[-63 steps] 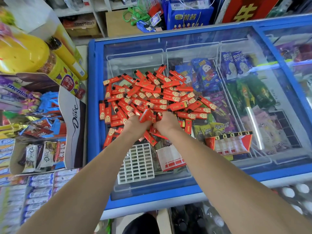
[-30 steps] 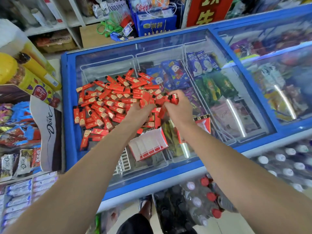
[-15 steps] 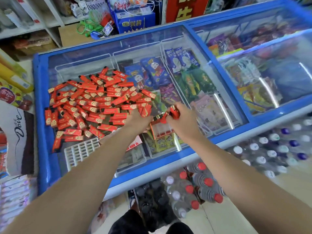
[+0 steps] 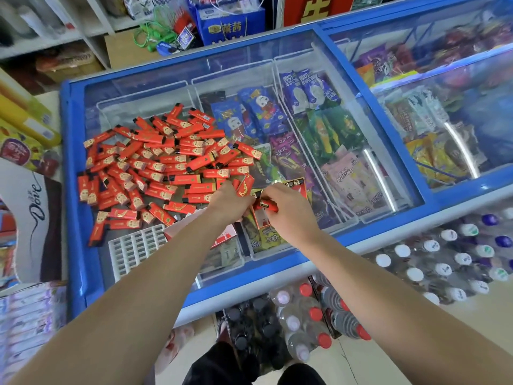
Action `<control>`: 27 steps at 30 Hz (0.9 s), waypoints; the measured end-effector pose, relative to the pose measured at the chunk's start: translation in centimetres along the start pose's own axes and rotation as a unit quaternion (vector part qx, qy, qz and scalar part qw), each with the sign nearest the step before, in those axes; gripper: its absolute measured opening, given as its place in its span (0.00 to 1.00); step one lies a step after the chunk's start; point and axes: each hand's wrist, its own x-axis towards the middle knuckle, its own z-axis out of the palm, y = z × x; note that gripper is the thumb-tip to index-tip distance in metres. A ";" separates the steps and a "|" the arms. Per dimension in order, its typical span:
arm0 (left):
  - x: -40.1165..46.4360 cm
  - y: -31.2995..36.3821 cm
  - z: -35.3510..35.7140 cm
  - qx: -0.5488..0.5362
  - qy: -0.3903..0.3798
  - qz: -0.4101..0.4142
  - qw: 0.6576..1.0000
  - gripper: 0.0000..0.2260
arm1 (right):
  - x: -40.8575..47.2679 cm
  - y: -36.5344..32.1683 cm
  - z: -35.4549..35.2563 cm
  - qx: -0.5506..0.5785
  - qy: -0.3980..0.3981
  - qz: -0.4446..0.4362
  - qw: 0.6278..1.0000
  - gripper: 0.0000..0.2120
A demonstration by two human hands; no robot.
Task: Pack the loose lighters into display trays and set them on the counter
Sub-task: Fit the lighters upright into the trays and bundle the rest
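Observation:
A heap of loose red lighters point(image 4: 155, 168) lies on the glass lid of a blue freezer point(image 4: 69, 190). My left hand point(image 4: 230, 202) grips a bunch of lighters point(image 4: 245, 186) at the heap's right edge. My right hand point(image 4: 288, 209) pinches one red lighter point(image 4: 268, 207) over a red and white display tray point(image 4: 261, 220), whose upright back card point(image 4: 298, 186) rises behind my fingers. A second red tray point(image 4: 222, 238) lies partly hidden under my left forearm. A white plastic grid insert point(image 4: 136, 247) lies near the front edge.
Ice cream packs show through the glass lid. Candy and chocolate display boxes point(image 4: 36, 212) stand to the left. Packs of bottled drinks point(image 4: 305, 323) sit on the floor in front of the freezer and to the right. Shelves and a blue bag point(image 4: 230, 26) stand behind.
Both hands lifted lighters out of the heap and moved right to the tray. The view swung to the right, and the right hand now holds one lighter over the tray.

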 end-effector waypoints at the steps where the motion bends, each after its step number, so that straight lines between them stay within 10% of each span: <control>1: 0.1 0.0 0.0 -0.003 -0.003 -0.002 1.000 0.17 | 0.0 0.0 0.2 -0.009 0.004 -0.005 1.000 0.06; 15: -0.8 0.4 0.1 -0.027 0.001 0.014 1.000 0.14 | -1.1 0.7 1.1 -0.028 -0.012 -0.003 1.000 0.07; 27: -1.0 0.4 0.2 -0.001 0.002 0.025 1.000 0.14 | -1.3 1.5 -1.5 0.193 0.032 0.151 0.969 0.11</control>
